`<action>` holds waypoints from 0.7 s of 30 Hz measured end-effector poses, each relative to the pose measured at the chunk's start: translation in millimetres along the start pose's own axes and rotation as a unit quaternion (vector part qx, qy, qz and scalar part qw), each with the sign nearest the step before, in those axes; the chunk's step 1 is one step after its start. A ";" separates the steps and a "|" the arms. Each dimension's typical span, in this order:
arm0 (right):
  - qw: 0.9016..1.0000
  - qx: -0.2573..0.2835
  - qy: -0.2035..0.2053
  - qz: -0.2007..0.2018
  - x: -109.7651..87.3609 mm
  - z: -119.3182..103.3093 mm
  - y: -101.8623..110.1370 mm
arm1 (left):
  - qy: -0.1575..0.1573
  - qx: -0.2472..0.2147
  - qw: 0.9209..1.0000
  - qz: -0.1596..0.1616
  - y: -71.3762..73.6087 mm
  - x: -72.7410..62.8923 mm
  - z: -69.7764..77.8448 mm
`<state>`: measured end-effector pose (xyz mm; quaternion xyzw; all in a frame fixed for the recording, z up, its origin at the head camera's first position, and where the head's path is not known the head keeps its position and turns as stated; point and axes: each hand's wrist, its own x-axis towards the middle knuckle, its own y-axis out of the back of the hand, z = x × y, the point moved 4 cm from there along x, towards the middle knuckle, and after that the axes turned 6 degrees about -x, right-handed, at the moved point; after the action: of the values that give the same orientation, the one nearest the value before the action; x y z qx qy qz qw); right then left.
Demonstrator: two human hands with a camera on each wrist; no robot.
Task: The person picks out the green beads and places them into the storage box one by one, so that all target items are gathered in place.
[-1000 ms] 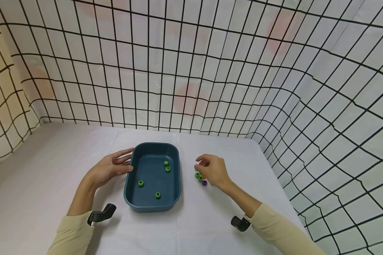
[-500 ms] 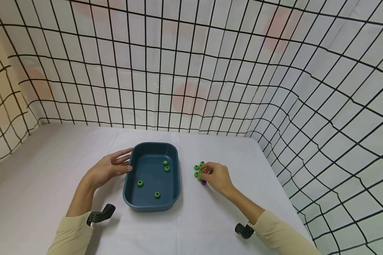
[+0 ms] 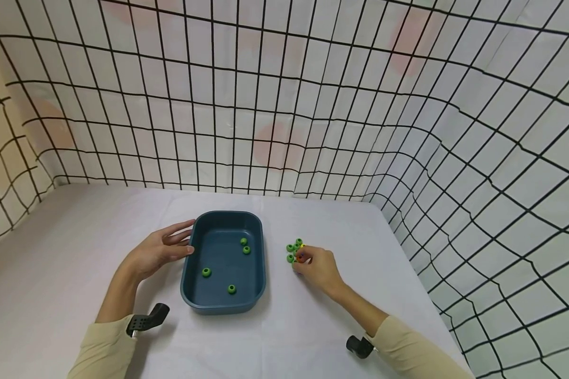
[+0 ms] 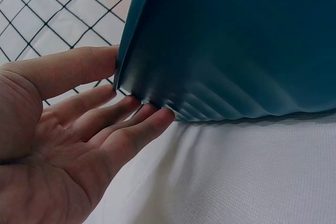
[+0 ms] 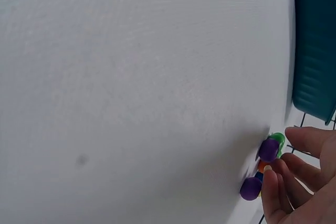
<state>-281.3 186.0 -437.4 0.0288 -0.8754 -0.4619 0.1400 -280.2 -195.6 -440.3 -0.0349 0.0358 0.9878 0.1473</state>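
Observation:
A dark blue plastic tray (image 3: 225, 310) sits on the white cloth with several green beads (image 3: 206, 272) scattered inside. My left hand (image 3: 154, 253) rests at its left side, fingers extended. In the left wrist view, the thumb (image 4: 86, 64) touches the rim and the fingertips lie against the wall. To the right of the tray, my right hand (image 3: 321, 269) reaches into a small group of beads, with thumb and fingers apart. Green beads (image 3: 290, 248), an orange bead (image 3: 300, 258) and two purple beads (image 5: 251, 188) lie by the fingertips, some partly hidden by the hand.
A white cloth (image 3: 294, 337) covers the table. Behind it and along both sides stands a white sheet with a black grid (image 3: 284, 105). Each wrist wears a black camera mount (image 3: 149, 318) that sticks out above the cloth.
My right hand has moved from the far side of the bead group back toward its near right side, uncovering green beads at the far end. The left hand and tray stay in place.

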 end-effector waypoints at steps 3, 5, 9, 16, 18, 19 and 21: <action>1.000 -0.001 0.004 0.000 -0.6 -1.1 -1.0 | 0.000 0.001 1.000 0.000 0.0 -0.3 0.4; 1.000 -0.004 0.006 0.001 -1.0 -1.1 -1.9 | 0.000 0.001 1.000 0.001 0.3 -0.4 0.4; 1.000 -0.012 0.015 0.003 -2.1 -1.5 -3.3 | 0.001 0.002 1.000 0.000 0.2 -0.3 0.6; 1.000 -0.014 0.024 -0.003 -3.6 -2.4 -5.3 | 0.004 -0.003 1.000 0.000 0.5 -0.3 0.3; 1.000 -0.012 0.018 -0.006 -4.0 -2.0 -6.0 | 0.004 -0.004 1.000 0.000 0.7 -0.3 0.1; 1.000 -0.011 0.017 -0.006 -4.2 -1.8 -6.4 | 0.003 -0.005 1.000 0.000 0.7 -0.3 0.0; 1.000 -0.011 0.016 -0.004 -4.5 -1.3 -7.2 | 0.003 -0.006 1.000 0.000 0.8 -0.3 -0.2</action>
<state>-277.3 181.6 -443.5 0.0383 -0.8677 -0.4718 0.1519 -280.2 -196.5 -440.5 -0.0385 0.0306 0.9879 0.1469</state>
